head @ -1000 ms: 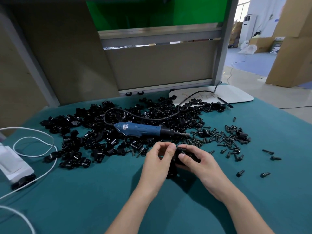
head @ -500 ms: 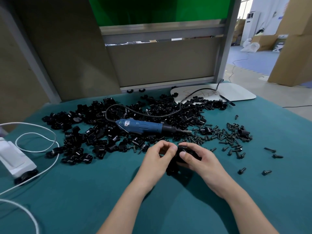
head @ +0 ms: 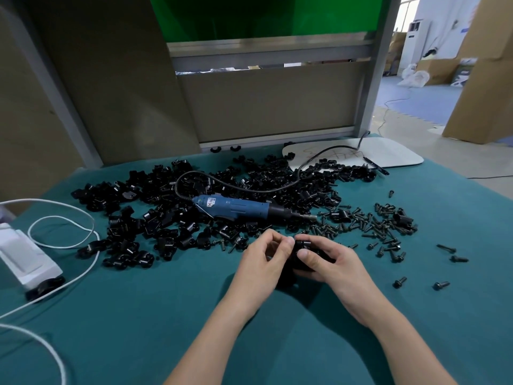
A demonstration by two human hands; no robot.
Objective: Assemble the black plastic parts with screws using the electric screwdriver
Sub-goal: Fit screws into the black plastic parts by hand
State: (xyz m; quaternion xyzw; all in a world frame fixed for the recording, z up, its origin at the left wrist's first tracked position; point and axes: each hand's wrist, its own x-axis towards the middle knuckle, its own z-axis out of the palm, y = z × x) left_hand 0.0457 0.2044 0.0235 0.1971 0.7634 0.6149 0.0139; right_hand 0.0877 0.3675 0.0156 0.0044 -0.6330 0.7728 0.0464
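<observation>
Pinching one black plastic part (head: pixel 301 243), the left hand (head: pixel 263 263) and right hand (head: pixel 333 268) each have a curled grip on it, near the blue electric screwdriver (head: pixel 236 209).

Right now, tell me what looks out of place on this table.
Nothing looks damaged. The electric screwdriver lies atop the heap of black parts, and a few stray screws sit right of the screw pile.

Blue electric screwdriver (head: pixel 236 208) on heap of black plastic parts (head: pixel 166 232); loose black metal screws (head: pixel 380 226) right of it; white plastic box (head: pixel 25 257) far left.
</observation>
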